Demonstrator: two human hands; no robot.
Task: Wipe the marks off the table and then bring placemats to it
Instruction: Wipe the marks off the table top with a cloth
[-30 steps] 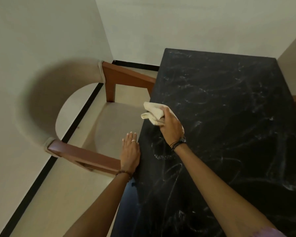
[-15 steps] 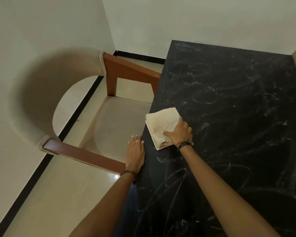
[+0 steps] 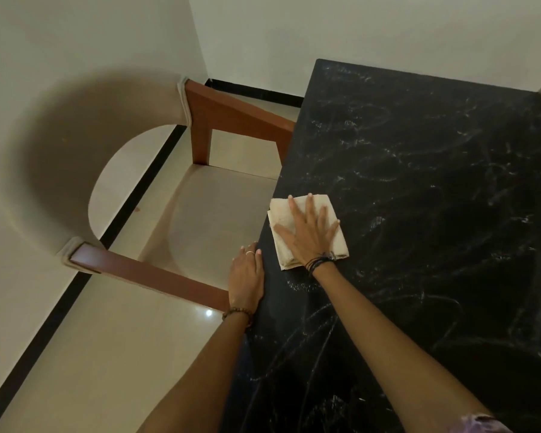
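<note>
One table, one folded cloth on it, two hands there, one chair just beside the table.

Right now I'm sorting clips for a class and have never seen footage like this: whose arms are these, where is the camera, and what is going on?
There is no machine here. The camera sits on a person's head and looks forward and down, so both arms reach in from the bottom of the picture and belong to the wearer.

The dark slab is a black table, covered in pale chalky scribbles. A folded beige cloth lies near its left edge. The right hand presses flat on the cloth with fingers spread, as for wiping. The left hand rests flat on the table's edge and holds nothing.

Beside the table stands a chair with a curved padded back and wooden arms. No placemats are in view.
</note>
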